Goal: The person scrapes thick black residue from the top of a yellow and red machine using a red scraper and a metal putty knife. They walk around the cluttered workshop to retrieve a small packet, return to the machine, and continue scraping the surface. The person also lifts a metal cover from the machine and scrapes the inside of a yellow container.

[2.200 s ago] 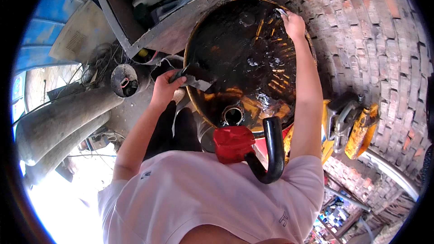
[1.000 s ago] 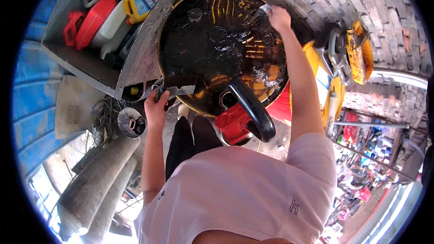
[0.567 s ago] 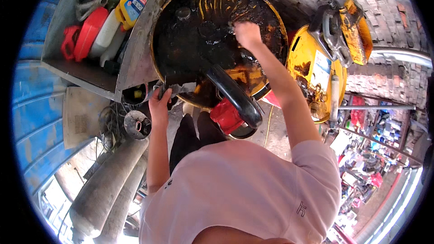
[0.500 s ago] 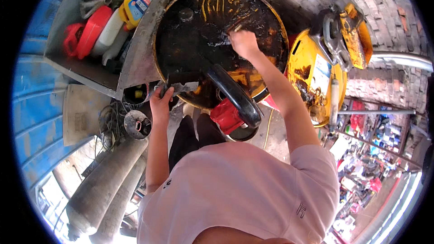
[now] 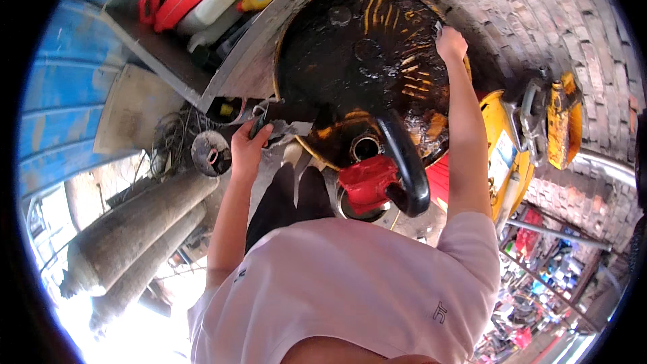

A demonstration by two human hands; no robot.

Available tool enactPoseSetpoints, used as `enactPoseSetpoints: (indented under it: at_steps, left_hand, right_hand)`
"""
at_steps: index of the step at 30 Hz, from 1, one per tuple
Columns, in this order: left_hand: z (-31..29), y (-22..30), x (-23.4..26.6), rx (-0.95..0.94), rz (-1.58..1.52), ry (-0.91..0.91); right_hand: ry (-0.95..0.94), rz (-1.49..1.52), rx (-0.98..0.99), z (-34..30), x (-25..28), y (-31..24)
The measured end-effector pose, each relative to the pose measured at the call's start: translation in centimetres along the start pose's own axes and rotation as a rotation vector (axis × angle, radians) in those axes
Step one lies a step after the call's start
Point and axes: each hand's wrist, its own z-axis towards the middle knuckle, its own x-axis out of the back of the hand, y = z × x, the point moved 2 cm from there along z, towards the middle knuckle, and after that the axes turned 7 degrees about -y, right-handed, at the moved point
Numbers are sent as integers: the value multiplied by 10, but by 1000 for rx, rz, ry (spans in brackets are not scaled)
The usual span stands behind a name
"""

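Black, oil-slick drum top (image 5: 364, 74) sits before me: my right hand (image 5: 450, 43) reaches to its far rim, pinching something too small to tell, while my left hand (image 5: 248, 148) grips a dark tool (image 5: 259, 123) at its near-left edge, seemingly for steadiness.

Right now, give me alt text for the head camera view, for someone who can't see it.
A person in a pink shirt leans over a round, black, oil-stained drum top, right hand at its far rim and left hand gripping a small dark tool at its near edge. A red pump with a black hose sits in the drum's opening.
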Motion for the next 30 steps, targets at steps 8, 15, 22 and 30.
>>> enactPoseSetpoints:
  at_steps: [8, 15, 22, 30]
  left_hand:
    - [9, -7, -17, 7, -69, -38]
    - [5, 0, -19, 4, -65, -71]
    - [12, -5, -5, 7, -146, -167]
    - [26, -15, 26, -168, -78, -221]
  right_hand:
    - [-15, 0, 447, -108, 5, -58]
    - [9, 133, 381, -99, 49, -40]
    - [-301, 831, 83, -88, 138, -67]
    - [-232, 719, -47, -88, 211, -134]
